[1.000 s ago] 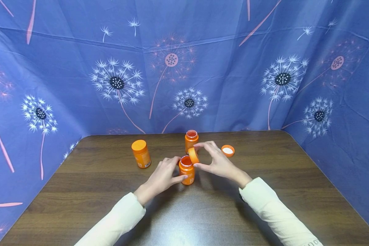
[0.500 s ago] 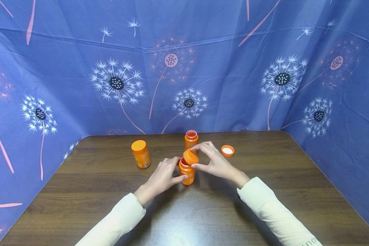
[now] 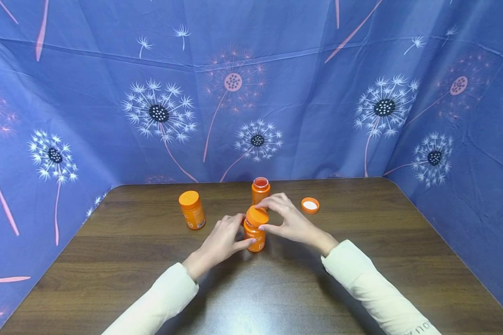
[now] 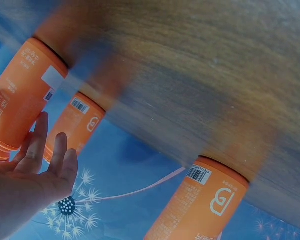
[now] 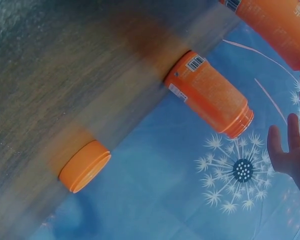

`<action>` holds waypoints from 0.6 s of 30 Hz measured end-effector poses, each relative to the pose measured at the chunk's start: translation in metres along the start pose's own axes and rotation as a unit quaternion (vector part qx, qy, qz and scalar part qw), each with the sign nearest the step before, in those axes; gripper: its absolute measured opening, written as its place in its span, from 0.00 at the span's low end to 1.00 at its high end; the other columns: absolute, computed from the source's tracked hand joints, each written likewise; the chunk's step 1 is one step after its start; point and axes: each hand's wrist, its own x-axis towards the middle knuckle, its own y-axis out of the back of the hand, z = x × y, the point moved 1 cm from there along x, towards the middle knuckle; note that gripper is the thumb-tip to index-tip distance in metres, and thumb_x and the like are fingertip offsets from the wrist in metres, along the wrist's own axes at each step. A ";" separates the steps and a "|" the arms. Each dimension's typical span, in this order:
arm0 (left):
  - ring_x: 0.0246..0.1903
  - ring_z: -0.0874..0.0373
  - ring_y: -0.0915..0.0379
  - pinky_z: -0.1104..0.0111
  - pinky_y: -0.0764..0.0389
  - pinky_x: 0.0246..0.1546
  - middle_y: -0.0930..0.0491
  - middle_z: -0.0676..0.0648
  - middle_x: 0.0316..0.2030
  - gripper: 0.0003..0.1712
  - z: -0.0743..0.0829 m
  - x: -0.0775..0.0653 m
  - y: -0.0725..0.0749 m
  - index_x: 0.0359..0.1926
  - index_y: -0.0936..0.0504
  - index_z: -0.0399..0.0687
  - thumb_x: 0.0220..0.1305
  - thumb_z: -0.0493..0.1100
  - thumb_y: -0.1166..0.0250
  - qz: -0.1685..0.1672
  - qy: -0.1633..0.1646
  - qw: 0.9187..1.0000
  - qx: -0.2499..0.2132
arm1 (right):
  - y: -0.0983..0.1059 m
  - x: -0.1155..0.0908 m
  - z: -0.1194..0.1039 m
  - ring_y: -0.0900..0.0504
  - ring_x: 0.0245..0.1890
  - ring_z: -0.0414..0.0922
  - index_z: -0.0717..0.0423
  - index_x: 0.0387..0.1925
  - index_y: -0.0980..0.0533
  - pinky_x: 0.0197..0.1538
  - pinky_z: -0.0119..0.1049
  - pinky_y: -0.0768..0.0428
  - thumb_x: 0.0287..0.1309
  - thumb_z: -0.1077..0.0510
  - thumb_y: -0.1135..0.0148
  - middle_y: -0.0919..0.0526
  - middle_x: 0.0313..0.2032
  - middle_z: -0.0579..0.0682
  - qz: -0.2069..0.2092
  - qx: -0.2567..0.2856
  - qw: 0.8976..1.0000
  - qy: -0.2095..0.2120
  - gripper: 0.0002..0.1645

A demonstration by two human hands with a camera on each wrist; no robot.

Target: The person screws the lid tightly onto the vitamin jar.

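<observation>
Near the middle of the table, an orange bottle (image 3: 256,242) stands upright, gripped around its side between my left hand's (image 3: 220,239) thumb and fingers. Over its mouth my right hand (image 3: 291,222) holds an orange screw cap (image 3: 257,216) by its edges, slightly tilted on the neck. Whether the threads have caught cannot be seen. In the left wrist view the same bottle (image 4: 27,95) is beside the fingers. Just behind stands an uncapped orange bottle (image 3: 261,190), its open neck showing in the right wrist view. A loose orange cap (image 3: 310,205) lies white inside up, right of my right hand.
A third orange bottle (image 3: 192,211), with its cap on, stands to the left of my left hand. The dark wooden table (image 3: 251,288) ends at a blue dandelion-print curtain (image 3: 310,139) behind and at both sides.
My right hand has turned the cap from on edge to nearly flat and lowered it leftward onto the front bottle's mouth. The left hand has kept its grip in place.
</observation>
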 end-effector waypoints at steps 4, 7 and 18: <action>0.39 0.54 0.30 0.59 0.31 0.43 0.23 0.51 0.39 0.32 0.000 0.000 0.000 0.52 0.30 0.45 0.51 0.57 0.34 -0.001 -0.002 1.000 0.003 | -0.001 0.001 -0.001 0.33 0.51 0.43 0.50 0.49 0.25 0.56 0.47 0.38 0.44 0.52 0.29 0.22 0.47 0.44 -0.011 0.000 1.000 0.000 0.27; 0.39 0.54 0.30 0.59 0.31 0.42 0.23 0.52 0.38 0.31 0.000 0.000 0.000 0.51 0.30 0.45 0.51 0.58 0.34 0.000 -0.003 1.000 0.003 | -0.001 0.001 -0.002 0.34 0.51 0.43 0.49 0.49 0.25 0.55 0.47 0.37 0.44 0.53 0.30 0.23 0.47 0.44 -0.019 -0.002 1.000 -0.002 0.26; 0.37 0.54 0.30 0.59 0.31 0.41 0.23 0.51 0.38 0.31 0.000 0.000 0.000 0.51 0.30 0.45 0.51 0.58 0.34 -0.001 -0.001 1.000 0.006 | 0.000 0.003 -0.006 0.34 0.51 0.43 0.50 0.47 0.23 0.54 0.46 0.37 0.45 0.56 0.30 0.23 0.47 0.45 -0.024 -0.006 1.000 0.014 0.24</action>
